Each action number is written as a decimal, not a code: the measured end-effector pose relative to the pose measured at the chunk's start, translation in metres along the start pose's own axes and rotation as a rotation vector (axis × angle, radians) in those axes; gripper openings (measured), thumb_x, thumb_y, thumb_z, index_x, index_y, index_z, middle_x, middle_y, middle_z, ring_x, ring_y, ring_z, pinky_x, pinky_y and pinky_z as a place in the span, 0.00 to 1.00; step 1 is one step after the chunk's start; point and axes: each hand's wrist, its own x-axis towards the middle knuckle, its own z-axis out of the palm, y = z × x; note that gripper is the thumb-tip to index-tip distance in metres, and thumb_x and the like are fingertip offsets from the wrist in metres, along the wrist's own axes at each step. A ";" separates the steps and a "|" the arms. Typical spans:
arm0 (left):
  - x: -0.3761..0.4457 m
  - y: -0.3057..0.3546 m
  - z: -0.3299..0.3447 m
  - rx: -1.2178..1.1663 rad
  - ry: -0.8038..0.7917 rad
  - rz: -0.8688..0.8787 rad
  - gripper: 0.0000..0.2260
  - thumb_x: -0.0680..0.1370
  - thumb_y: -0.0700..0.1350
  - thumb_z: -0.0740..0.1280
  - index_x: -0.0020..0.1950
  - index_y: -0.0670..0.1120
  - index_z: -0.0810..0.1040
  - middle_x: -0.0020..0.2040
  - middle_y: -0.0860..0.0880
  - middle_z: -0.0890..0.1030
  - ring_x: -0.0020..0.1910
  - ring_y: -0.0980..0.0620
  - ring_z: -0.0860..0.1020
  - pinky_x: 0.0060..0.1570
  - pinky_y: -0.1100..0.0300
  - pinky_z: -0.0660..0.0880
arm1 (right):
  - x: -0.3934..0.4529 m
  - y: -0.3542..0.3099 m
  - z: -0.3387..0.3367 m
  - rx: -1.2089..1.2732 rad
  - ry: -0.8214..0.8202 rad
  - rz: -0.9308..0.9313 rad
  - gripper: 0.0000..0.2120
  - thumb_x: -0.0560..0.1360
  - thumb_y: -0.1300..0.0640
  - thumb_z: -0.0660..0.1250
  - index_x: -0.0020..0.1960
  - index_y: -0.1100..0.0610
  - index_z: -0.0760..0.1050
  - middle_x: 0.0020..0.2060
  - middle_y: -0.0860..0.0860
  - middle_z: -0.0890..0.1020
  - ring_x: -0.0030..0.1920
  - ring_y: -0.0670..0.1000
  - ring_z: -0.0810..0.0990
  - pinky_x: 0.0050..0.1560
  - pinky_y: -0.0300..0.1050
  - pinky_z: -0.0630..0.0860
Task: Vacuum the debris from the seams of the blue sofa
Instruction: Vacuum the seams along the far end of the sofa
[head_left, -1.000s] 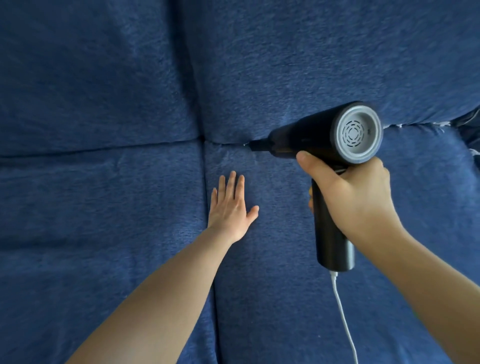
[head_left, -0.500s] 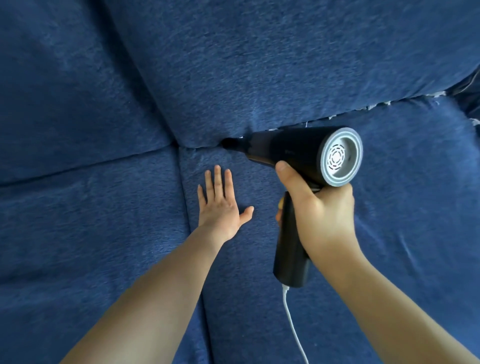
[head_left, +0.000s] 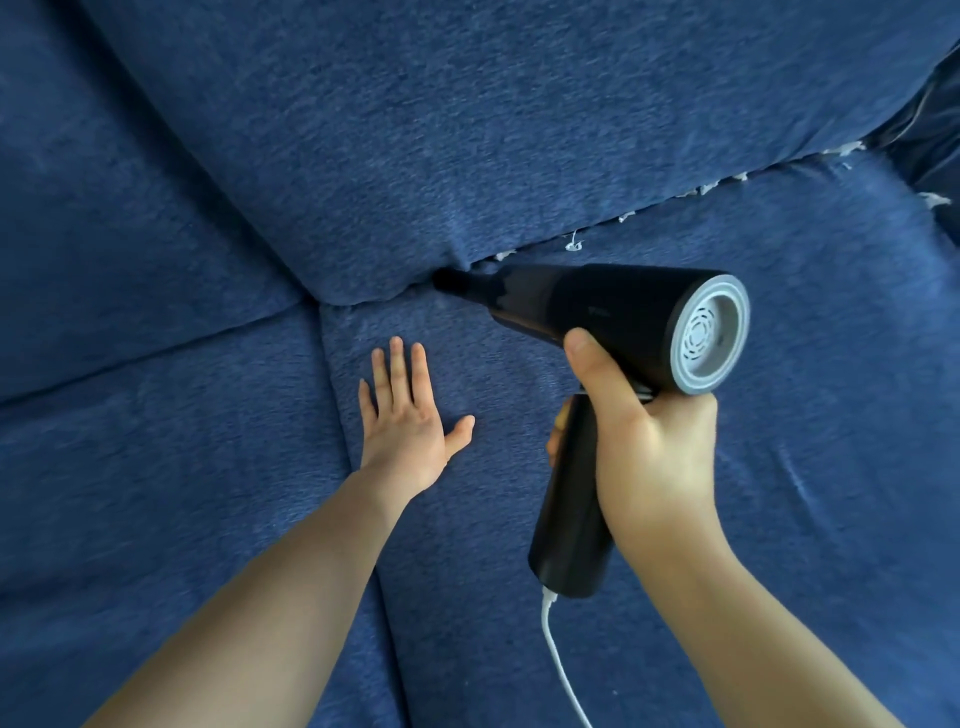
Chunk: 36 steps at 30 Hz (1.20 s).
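My right hand (head_left: 649, 447) grips the black handheld vacuum (head_left: 597, 312), nozzle in the blue fabric sofa (head_left: 467, 130) seam; my left hand (head_left: 408, 421) lies flat, fingers spread, beside the cushion edge.

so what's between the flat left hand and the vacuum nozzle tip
Only bare blue sofa seat fabric between left hand and black nozzle tip, in the head view.

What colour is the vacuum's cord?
White cord, trailing from the black vacuum handle; head view.

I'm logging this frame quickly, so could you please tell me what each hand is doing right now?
Left hand: open, fingers straight, flat on the sofa seat cushion.
Right hand: closed around the handheld vacuum, gripping its handle.
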 end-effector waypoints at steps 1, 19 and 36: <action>0.000 0.000 0.000 0.000 0.001 0.000 0.46 0.74 0.68 0.50 0.77 0.43 0.29 0.78 0.41 0.31 0.77 0.40 0.33 0.76 0.42 0.40 | -0.002 0.001 -0.001 0.003 -0.003 0.002 0.16 0.69 0.41 0.72 0.29 0.50 0.78 0.22 0.55 0.79 0.25 0.57 0.80 0.39 0.58 0.82; 0.000 0.019 -0.011 -0.140 0.120 -0.046 0.38 0.78 0.61 0.55 0.80 0.46 0.43 0.80 0.41 0.39 0.78 0.38 0.39 0.75 0.39 0.43 | -0.003 0.001 -0.029 0.126 0.057 0.045 0.14 0.68 0.41 0.73 0.29 0.49 0.80 0.22 0.55 0.79 0.25 0.57 0.80 0.35 0.55 0.82; 0.018 0.053 0.001 -0.076 0.296 -0.006 0.29 0.82 0.54 0.49 0.80 0.41 0.52 0.80 0.42 0.52 0.79 0.43 0.49 0.77 0.44 0.49 | 0.020 0.014 -0.025 0.486 0.090 0.272 0.15 0.69 0.47 0.76 0.29 0.54 0.79 0.24 0.55 0.77 0.22 0.55 0.76 0.28 0.45 0.76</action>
